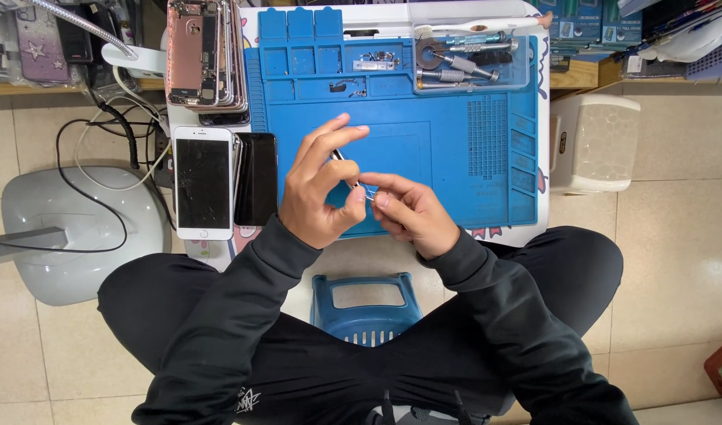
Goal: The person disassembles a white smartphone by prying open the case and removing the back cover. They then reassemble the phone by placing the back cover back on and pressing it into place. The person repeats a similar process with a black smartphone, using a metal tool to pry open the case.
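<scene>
Fingertips (366, 193) of both hands pinching thin metal tool (353, 179), over blue mat (455, 149)

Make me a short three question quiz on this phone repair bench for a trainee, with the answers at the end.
1. True or false: the blue work mat lies under both hands.
2. Which sits nearest the left hand? A) the white phone with a cracked screen B) the clear tray of screwdrivers C) the white bin
3. What do the right hand and left hand grip between them?

Key
1. True.
2. A.
3. A thin metal tool, pinched in the fingertips of both hands above the mat; its exact kind is too small to tell.
</scene>
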